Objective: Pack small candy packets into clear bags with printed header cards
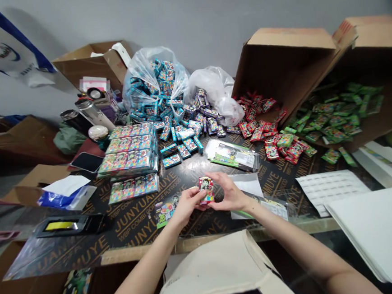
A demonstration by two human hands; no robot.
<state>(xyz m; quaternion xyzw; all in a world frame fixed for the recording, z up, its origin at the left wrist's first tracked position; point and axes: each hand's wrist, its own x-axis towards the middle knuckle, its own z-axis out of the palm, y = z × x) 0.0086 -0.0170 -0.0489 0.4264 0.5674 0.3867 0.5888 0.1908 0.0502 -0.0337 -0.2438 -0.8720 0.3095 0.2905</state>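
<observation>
Both hands meet over the dark printed board near its front edge. My left hand and my right hand pinch a small stack of red candy packets between their fingertips, held upright. A printed clear bag lies flat just under my left hand. A white sheet rests under my right hand.
Piles of blue, purple, red and green packets spill from plastic bags and tipped cardboard boxes at the back. Stacked filled bags lie at left, empty bags at centre, white paper stacks at right.
</observation>
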